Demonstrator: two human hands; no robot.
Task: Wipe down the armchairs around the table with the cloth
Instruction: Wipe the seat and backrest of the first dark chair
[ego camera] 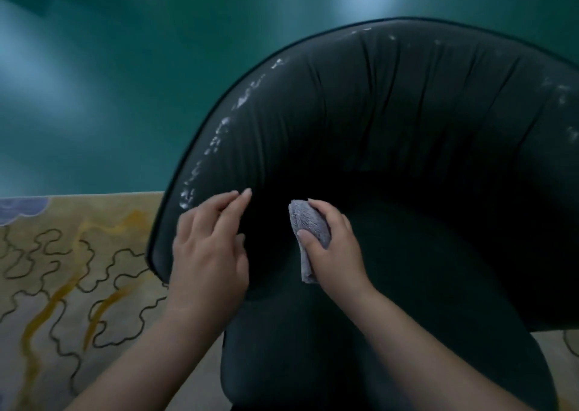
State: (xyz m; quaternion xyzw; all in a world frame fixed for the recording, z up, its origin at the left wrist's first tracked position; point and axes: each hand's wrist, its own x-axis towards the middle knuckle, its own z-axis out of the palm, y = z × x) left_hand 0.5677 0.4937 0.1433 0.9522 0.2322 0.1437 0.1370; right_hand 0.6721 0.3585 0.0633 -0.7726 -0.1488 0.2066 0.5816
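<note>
Bunched grey terry cloth (308,222), fuzzy and folded over, gripped in right hand (335,247) against inner curve of dark green, creased leather armchair (391,113). White flaking along its piped rim. Left hand (208,247) released, fingers straight, resting on left arm.

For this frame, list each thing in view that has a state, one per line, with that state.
armchair: dark, wrinkled padding, whitish worn patches along the back's rim
cloth: grey, bunched, held against the chair's inner back
right hand: fingers curled round the cloth
left hand: fingers straight, resting on the chair's left side
rug: lying flat on the floor, patterned
</note>
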